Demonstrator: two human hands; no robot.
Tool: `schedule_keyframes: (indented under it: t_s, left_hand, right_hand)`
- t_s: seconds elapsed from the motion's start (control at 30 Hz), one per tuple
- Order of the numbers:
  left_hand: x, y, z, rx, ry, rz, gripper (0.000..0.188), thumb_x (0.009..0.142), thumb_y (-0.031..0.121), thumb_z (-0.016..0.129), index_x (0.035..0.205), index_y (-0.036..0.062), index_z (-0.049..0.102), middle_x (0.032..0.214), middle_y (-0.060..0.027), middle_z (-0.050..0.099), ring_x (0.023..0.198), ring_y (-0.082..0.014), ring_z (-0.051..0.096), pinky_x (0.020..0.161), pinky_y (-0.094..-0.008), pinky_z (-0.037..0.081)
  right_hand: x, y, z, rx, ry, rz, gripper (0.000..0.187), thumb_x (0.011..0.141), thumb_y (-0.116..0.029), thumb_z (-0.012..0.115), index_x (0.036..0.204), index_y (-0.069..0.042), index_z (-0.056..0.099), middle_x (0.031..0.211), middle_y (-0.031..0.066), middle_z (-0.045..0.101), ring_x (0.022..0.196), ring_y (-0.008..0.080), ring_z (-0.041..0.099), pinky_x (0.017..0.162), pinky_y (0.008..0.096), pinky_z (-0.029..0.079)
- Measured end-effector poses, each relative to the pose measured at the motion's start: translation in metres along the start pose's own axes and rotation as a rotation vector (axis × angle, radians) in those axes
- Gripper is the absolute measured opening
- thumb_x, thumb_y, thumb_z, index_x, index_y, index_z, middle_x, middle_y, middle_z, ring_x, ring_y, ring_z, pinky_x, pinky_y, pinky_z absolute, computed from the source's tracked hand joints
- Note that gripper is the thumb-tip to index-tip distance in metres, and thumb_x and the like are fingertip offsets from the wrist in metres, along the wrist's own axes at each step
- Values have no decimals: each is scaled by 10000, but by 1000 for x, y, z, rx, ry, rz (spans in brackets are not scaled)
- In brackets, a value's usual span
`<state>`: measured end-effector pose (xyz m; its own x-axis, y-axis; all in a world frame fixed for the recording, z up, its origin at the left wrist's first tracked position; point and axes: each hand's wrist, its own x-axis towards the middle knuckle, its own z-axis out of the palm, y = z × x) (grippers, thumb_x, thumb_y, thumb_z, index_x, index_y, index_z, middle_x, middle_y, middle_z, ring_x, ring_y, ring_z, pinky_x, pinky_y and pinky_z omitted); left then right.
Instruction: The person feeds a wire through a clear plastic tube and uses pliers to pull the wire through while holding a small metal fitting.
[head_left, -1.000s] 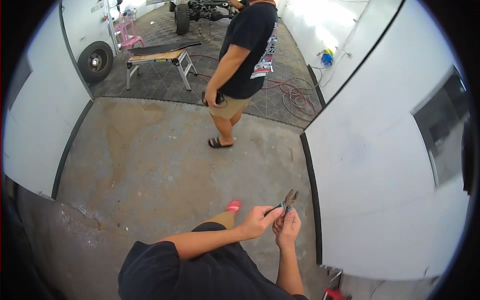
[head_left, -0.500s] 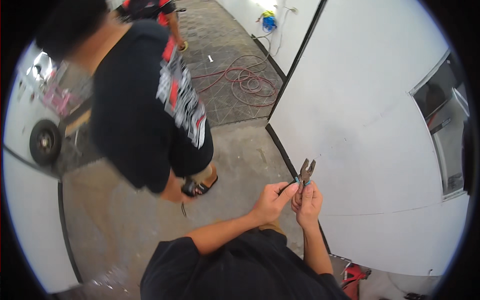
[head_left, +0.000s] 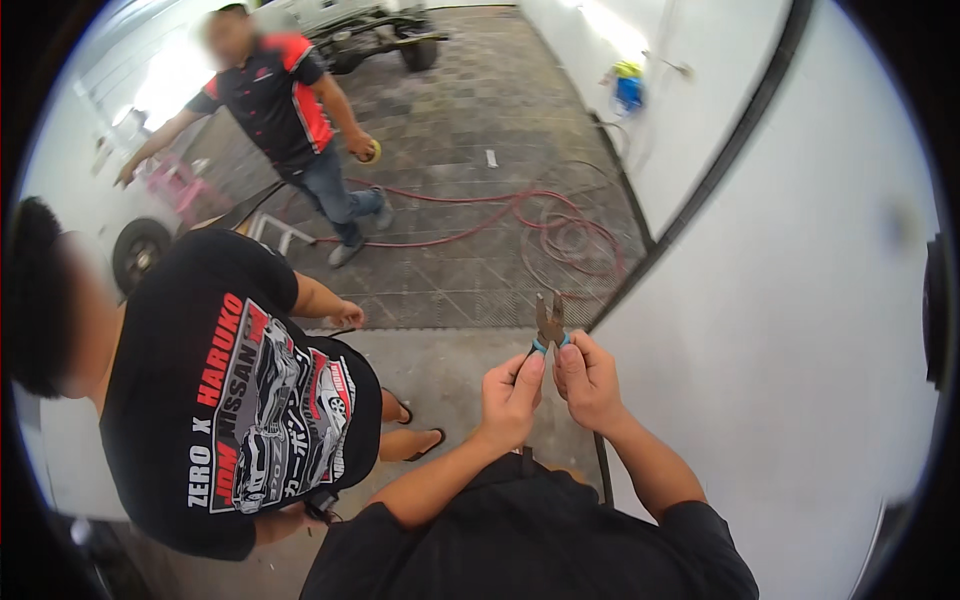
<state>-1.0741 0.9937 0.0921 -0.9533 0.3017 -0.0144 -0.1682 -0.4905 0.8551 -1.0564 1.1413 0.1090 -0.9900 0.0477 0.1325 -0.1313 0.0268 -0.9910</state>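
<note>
A pair of pliers [head_left: 551,322] with worn brownish metal jaws and blue-trimmed handles points away from me, its jaws apart. My left hand [head_left: 512,398] is closed around one handle, thumb pressed along it. Around the other handle my right hand [head_left: 590,380] is closed as well. Most of both handles is hidden inside my fingers. Nothing shows between the jaws.
A person in a printed black shirt [head_left: 230,400] stands close on my left. Farther off, a person in a black and red shirt [head_left: 275,110] holds something yellow. A red hose [head_left: 570,225] lies coiled on the tiled floor; a white wall panel [head_left: 760,380] rises on my right.
My view has swung, bringing the far person fully into sight. The near person now stands farther left. The pliers' jaws point more straight ahead, and both hands still grip the handles.
</note>
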Motion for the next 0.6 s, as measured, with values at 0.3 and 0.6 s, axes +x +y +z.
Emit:
schedule_keyframes:
  t_s: [0.3,0.6]
  left_hand:
    - [243,-50,29,59,207,180,344,1063,270,591,801,46,599,679,80,475,622,-10,371,516,-239,291]
    - [506,-73,42,132,215,130,399,1107,302,481,775,85,517,615,50,478,502,-33,408,441,-230,312]
  right_hand:
    - [246,69,-97,197,-203,62,314,1085,-248,503,834,-60,523,643,-26,496,589,43,430,515,270,355]
    - [484,115,-156,176,-13,62,296,1065,-273,572,919,-17,595,670,6,584,608,47,503,539,278,416]
